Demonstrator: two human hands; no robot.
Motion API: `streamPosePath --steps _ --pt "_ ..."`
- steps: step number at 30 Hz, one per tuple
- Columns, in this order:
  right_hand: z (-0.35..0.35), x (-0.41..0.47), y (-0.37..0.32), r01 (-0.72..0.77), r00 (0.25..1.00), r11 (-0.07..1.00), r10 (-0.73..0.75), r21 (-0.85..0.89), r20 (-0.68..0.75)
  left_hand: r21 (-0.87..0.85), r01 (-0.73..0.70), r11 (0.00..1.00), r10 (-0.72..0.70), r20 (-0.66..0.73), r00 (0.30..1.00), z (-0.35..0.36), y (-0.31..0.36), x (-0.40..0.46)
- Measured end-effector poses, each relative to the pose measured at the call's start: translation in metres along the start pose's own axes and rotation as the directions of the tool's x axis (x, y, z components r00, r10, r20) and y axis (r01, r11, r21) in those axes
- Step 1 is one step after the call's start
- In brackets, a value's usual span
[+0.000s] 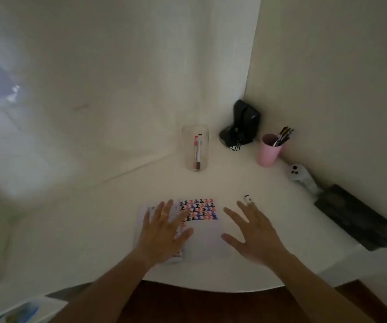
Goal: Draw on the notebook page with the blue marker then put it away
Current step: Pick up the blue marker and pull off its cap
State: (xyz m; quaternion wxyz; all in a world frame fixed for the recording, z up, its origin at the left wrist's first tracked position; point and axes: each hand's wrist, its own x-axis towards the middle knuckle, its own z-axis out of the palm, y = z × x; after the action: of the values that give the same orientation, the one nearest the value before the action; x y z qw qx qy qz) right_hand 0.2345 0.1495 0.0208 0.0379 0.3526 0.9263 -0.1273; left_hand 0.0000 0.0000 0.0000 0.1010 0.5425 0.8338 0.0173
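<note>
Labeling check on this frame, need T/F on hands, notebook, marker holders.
1. The left hand rests spread on the notebook. True.
2. The right hand grips a marker in a fist. False: its fingers are spread; only a small white cap-like object shows at one fingertip.
3. The clear jar holds markers. True.
4. The pink cup is empty. False: pens stand in it.
5. The page is blank. False: rows of black, red and blue marks cover its upper part.
</note>
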Motion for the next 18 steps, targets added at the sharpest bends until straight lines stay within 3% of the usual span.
streamPosePath --steps 5,8,15,18 --pt "0.072 0.015 0.039 -0.128 0.982 0.988 0.115 -0.083 -0.151 -0.009 -0.007 1.000 0.006 -0.169 0.986 0.078 -0.008 0.005" --pt "0.101 0.016 0.048 -0.137 0.957 0.986 0.106 -0.098 -0.270 0.037 -0.007 0.999 0.017 -0.294 0.956 0.101 -0.010 0.006" --pt "0.113 0.013 0.048 -0.086 0.908 0.996 0.089 0.026 -0.409 -0.027 0.018 0.999 -0.026 -0.296 0.955 0.106 -0.009 0.005" --pt "0.115 0.011 0.050 0.031 0.861 1.000 -0.025 0.003 -0.508 -0.019 0.018 1.000 -0.023 -0.292 0.956 0.106 -0.007 0.007"
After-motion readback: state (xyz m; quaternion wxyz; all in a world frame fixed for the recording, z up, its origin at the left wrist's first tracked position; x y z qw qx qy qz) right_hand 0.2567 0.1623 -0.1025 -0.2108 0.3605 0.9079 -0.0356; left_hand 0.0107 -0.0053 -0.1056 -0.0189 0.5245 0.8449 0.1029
